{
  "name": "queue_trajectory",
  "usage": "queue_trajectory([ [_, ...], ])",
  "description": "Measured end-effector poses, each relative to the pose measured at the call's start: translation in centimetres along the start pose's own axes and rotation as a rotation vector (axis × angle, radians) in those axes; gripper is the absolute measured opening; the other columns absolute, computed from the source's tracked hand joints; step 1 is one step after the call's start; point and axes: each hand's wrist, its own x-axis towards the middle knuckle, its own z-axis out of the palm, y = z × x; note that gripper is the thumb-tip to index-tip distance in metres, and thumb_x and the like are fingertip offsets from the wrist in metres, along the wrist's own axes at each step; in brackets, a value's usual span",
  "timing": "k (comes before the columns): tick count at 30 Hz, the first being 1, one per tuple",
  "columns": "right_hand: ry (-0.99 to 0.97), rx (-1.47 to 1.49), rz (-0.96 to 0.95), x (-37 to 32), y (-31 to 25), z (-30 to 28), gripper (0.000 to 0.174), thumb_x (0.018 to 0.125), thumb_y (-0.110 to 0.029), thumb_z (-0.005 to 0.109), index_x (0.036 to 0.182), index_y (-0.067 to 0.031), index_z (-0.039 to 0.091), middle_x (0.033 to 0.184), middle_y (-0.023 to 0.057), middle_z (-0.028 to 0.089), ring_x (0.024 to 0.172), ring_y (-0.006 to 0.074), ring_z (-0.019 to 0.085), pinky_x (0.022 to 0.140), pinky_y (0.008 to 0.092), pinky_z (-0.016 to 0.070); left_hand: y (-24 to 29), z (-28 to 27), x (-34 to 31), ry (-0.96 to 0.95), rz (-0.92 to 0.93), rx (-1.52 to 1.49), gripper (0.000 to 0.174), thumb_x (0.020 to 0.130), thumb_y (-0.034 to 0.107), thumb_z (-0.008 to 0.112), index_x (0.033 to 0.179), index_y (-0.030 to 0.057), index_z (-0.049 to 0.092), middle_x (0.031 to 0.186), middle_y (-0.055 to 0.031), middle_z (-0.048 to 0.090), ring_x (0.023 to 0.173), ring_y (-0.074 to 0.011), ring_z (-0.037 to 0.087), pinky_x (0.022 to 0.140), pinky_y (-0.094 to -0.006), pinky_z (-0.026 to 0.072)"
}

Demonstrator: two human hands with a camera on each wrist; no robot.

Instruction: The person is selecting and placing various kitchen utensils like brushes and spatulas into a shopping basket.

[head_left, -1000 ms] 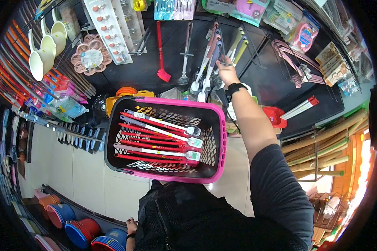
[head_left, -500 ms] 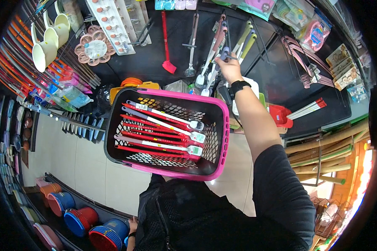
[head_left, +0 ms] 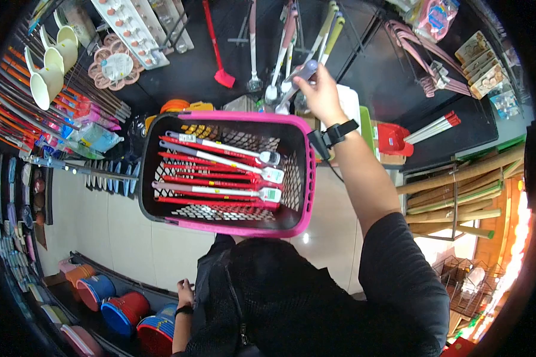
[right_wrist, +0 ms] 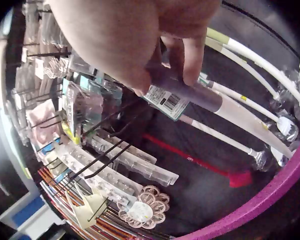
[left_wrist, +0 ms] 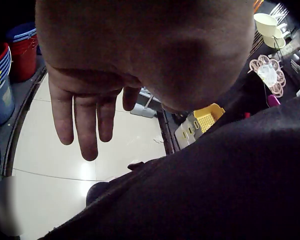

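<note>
"Right hand (head_left: 323, 98) first: what did the head view show?"

"Its fingers and thumb were clamped on the purple handle of a brush (head_left: 305, 70), which slanted down to the left of that hand. Its head was hard to make out among the hanging brushes."

"And around it?"

"Green-handled brushes (head_left: 335, 30) hung just beyond the fingers, and a red brush (head_left: 216, 47) farther off, to their left. Nearer the body and left of that hand stood the basket (head_left: 308, 190), with red and white brushes (head_left: 220, 157) lying inside; they overlapped, so I couldn't count them. Left hand (head_left: 186, 293) was low beside the body, empty, its fingers loosely apart."

"Did the left wrist view agree?"

"Yes. Four fingers hung relaxed with gaps between them, holding nothing; I couldn't make out the thumb. Buckets (left_wrist: 24, 50) stood left of the fingers, cut off by the frame. Dark cloth (left_wrist: 215, 175) hid much of what lay below and right of the hand."

"Then the right wrist view?"

"Fingers pinched the purple handle, a tag (right_wrist: 167, 102) hanging just below them, its print too small to read. The white shaft ran right, away from the hand, and its far end couldn't be told clearly near the basket's pink rim (right_wrist: 260, 205)."
</note>
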Motion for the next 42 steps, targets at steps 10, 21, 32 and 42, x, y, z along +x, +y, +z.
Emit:
queue_trajectory([
  [10,0.021,-0.084,-0.118,-4.8,-8.2,-9.0,0.031,0.083,-0.006,0.072,0.112,-0.0005,0.063,0.1,0.0092,0.061,0.086,0.0165,0.066,0.077,0.0277,0.053,-7.0,-2.3,3.2,-0.025,0.124,0.36,0.051,0.1,0.041,0.046,0.122,-0.0044,0.041,0.096,-0.0184,0.065,0.074,-0.0219,0.062,0.068,-0.0336,0.0481],
  [21,0.07,0.052,-0.389,-10.3,-22.4,-17.4,0.048,0.085,0.0,0.065,0.129,0.0058,0.047,0.112,0.0199,0.059,0.102,0.0364,0.063,0.093,0.0514,0.0493,4.6,-4.2,7.0,-0.196,-0.061,0.234,0.05,0.101,0.044,0.041,0.131,0.0064,0.031,0.113,-0.0207,0.06,0.083,-0.0335,0.068,0.06,-0.0434,0.0508],
  [32,-0.202,0.156,-0.271,-11.3,-28.7,-6.8,0.061,0.081,-0.018,0.075,0.133,-0.0031,0.048,0.102,0.0164,0.061,0.094,0.0362,0.065,0.086,0.0458,0.0528,10.2,-7.0,12.7,-0.207,0.03,0.134,0.049,0.101,0.045,0.037,0.132,0.0085,0.031,0.12,-0.0194,0.057,0.085,-0.0325,0.067,0.069,-0.0452,0.0502],
  [42,-0.714,-0.078,-0.083,-13.5,-21.8,10.2,0.044,0.082,-0.01,0.07,0.124,-0.0045,0.057,0.11,0.0151,0.063,0.103,0.033,0.06,0.089,0.0395,0.048,9.0,-11.6,14.9,-0.21,0.012,0.192,0.05,0.101,0.045,0.037,0.133,0.0075,0.029,0.121,-0.0204,0.056,0.086,-0.036,0.067,0.072,-0.0503,0.0505],
])
